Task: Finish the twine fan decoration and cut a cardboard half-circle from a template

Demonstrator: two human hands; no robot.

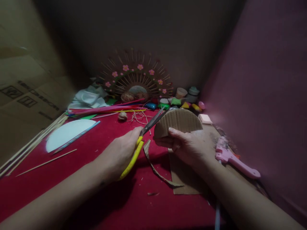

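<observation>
My left hand [122, 153] is closed round the yellow handles of a pair of scissors [139, 143]. Their blades are parted a little and point up and away, beside the left edge of a half-round piece of cardboard [181, 119]. That piece is pinched in my right hand [183, 143], thumb on the near face and fingers behind it. Below, between my hands, a thin curved cardboard strip [155, 171] lies on the red cloth [107, 198], one end over a flat cardboard sheet [184, 179]. Whether the blades touch the half-round piece I cannot tell.
A pink glue gun [233, 156] lies at the right. On the left are a white half-round sheet [69, 132], a thin skewer [48, 162] and long sticks [35, 143]. Pipe cleaners [105, 109], twine [122, 116] and a flowered stick fan [139, 73] are at the back. A cardboard box [26, 89] stands left.
</observation>
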